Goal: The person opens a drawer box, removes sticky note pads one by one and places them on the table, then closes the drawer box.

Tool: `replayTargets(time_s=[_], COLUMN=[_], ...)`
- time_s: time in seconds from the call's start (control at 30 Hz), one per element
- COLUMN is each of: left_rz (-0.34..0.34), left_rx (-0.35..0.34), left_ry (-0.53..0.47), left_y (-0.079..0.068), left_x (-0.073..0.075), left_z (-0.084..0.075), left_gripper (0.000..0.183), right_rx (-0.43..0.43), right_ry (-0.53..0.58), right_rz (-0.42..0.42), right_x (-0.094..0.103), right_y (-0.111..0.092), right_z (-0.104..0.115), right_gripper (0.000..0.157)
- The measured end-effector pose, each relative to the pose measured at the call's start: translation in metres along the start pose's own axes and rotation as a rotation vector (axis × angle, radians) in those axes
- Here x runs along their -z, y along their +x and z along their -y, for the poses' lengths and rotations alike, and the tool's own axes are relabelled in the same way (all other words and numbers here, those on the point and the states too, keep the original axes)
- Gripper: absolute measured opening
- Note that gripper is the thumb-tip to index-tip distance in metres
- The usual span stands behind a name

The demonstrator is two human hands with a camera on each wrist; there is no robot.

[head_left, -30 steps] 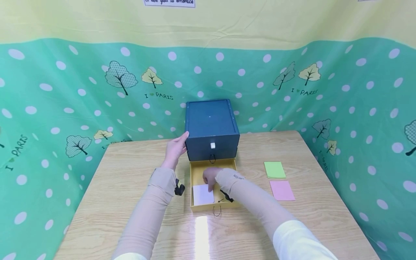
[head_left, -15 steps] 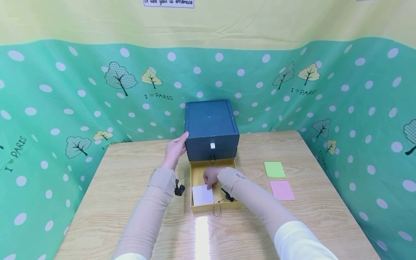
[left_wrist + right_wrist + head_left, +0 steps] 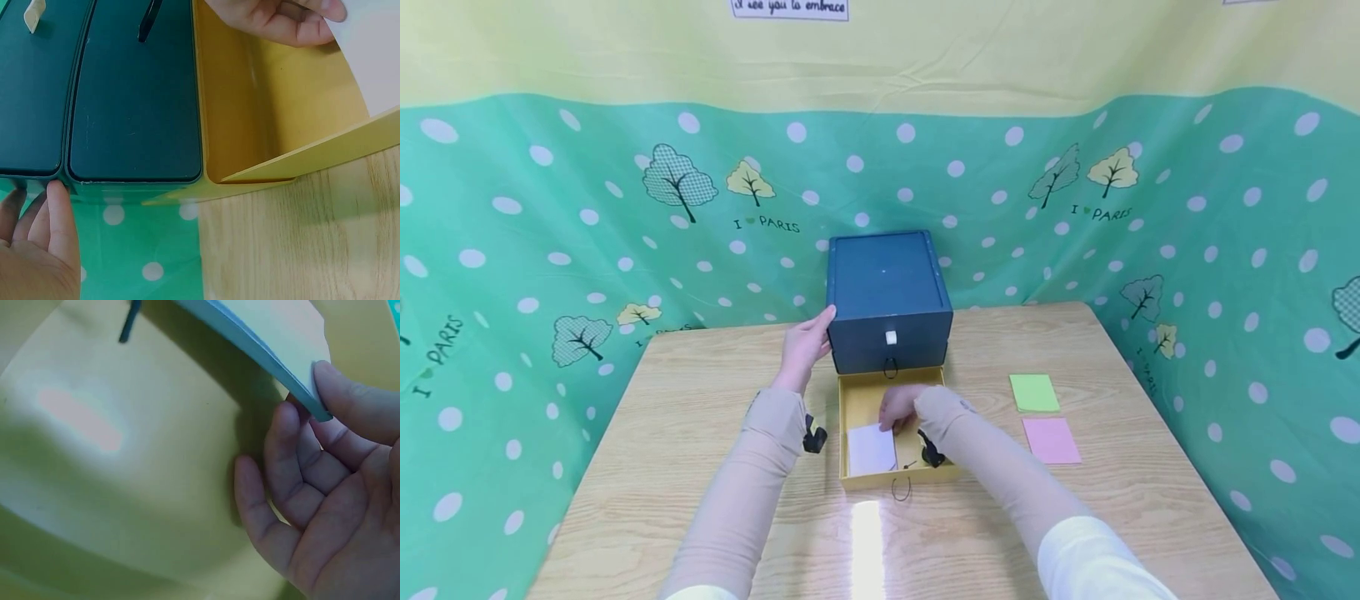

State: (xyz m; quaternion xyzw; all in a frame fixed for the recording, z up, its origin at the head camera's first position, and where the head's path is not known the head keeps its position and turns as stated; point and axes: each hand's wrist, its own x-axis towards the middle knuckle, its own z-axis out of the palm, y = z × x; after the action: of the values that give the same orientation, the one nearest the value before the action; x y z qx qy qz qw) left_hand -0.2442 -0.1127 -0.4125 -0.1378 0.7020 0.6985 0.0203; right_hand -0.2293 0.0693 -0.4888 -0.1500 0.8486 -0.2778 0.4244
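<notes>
A dark blue drawer cabinet [image 3: 883, 279] stands at the back of the table, with its yellow bottom drawer [image 3: 861, 392] pulled out in front. My left hand [image 3: 803, 348] rests against the cabinet's left side, fingers nearly straight. Inside the drawer my right hand [image 3: 901, 406] pinches a corner of a pale blue sticky note pad [image 3: 871, 451] between thumb and fingers. In the right wrist view the pad [image 3: 275, 344] is tilted, its held corner raised above the drawer floor; the other fingers are loosely curled below it.
Green sticky notes [image 3: 1034, 392] and pink sticky notes [image 3: 1051, 440] lie on the wooden table [image 3: 715, 467] right of the drawer. A thin dark cord loop [image 3: 901, 489] hangs at the drawer's front. A patterned curtain [image 3: 775, 183] stands behind and beside the table.
My right hand has shifted slightly right and up in the drawer, and the pad has shifted a little with it. The left hand has stayed in place.
</notes>
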Motion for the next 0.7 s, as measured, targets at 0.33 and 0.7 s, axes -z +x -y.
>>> replayTargets(time_s=[0.33, 0.7], left_rz=[0.016, 0.021], left_rx=[0.033, 0.025], left_ry=[-0.016, 0.003], left_y=[0.000, 0.001], left_x=[0.000, 0.000], left_z=[-0.001, -0.001], left_gripper=[0.065, 0.068], right_rx=[-0.104, -0.059], right_ry=[0.319, 0.525], right_rz=[0.006, 0.015], right_x=[0.005, 0.009], right_y=[0.019, 0.014], right_z=[-0.018, -0.017], right_gripper=[0.009, 0.008])
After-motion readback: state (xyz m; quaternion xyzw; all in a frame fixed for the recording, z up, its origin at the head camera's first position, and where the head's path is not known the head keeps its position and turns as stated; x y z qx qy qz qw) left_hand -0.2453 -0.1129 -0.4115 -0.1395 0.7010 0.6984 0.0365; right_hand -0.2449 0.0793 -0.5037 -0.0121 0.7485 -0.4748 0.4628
